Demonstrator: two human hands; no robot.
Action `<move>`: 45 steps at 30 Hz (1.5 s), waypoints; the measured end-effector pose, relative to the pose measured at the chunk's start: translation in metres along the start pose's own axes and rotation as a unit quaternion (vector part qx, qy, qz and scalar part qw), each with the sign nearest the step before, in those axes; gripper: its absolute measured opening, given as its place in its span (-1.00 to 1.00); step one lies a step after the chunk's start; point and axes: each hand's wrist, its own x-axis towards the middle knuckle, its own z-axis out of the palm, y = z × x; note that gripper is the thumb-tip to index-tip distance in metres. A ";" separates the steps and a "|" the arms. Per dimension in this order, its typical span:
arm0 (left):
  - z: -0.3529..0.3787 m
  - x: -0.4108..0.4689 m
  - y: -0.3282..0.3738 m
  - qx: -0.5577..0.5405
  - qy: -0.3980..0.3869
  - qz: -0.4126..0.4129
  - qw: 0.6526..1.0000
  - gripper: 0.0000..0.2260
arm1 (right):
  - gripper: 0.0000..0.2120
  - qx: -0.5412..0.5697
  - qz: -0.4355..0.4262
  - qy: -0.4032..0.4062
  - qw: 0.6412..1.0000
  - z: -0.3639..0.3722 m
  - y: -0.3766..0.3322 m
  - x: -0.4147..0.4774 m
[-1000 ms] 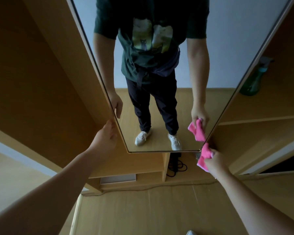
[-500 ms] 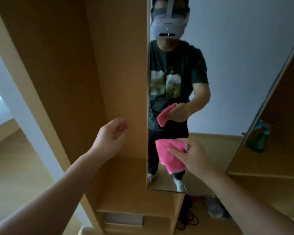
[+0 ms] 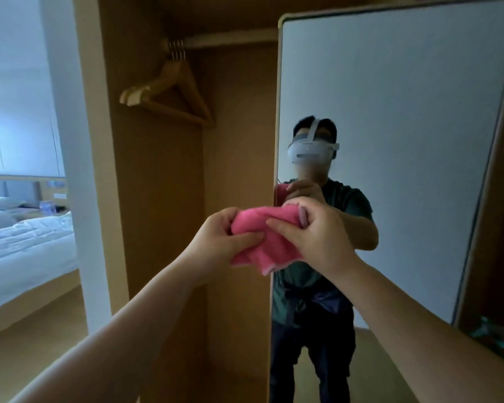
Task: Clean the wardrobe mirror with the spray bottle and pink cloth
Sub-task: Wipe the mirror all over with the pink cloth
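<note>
The tall wardrobe mirror (image 3: 405, 112) stands on the right, edge-on toward me, and reflects a person in a headset. In front of its left edge I hold the bunched pink cloth (image 3: 266, 239) with both hands. My left hand (image 3: 224, 237) pinches its left side. My right hand (image 3: 317, 237) grips its right side from above. The cloth hangs in the air, a little short of the glass. The green spray bottle (image 3: 490, 334) shows only as a blurred shape at the lower right, on a shelf behind the mirror.
The open wardrobe bay (image 3: 236, 141) lies left of the mirror, with wooden hangers (image 3: 169, 91) on a rail near the top. A wooden side panel (image 3: 99, 170) frames it. Beyond, at far left, a bed (image 3: 24, 242) with white linen stands in the room.
My view has lifted from the mirror's bottom to its upper part. My left hand left the mirror's edge and joined my right hand on the cloth, which rose to chest height.
</note>
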 end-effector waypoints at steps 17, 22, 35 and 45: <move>-0.037 0.119 0.127 -0.057 0.332 0.074 0.939 -0.80 | -0.91 -0.007 -0.048 0.042 0.998 -0.077 -0.030 0.102; -0.024 0.165 0.163 0.007 0.339 0.101 0.935 -0.65 | -0.91 -0.043 -0.087 0.054 0.994 -0.080 -0.037 0.127; 0.021 0.219 0.185 -0.007 0.276 0.135 0.952 -0.72 | -0.74 -0.221 -0.145 0.165 0.950 -0.135 -0.013 0.146; 0.039 0.225 0.172 0.037 0.256 0.178 0.949 -0.75 | -0.64 -0.378 -0.128 0.277 0.874 -0.220 0.051 0.140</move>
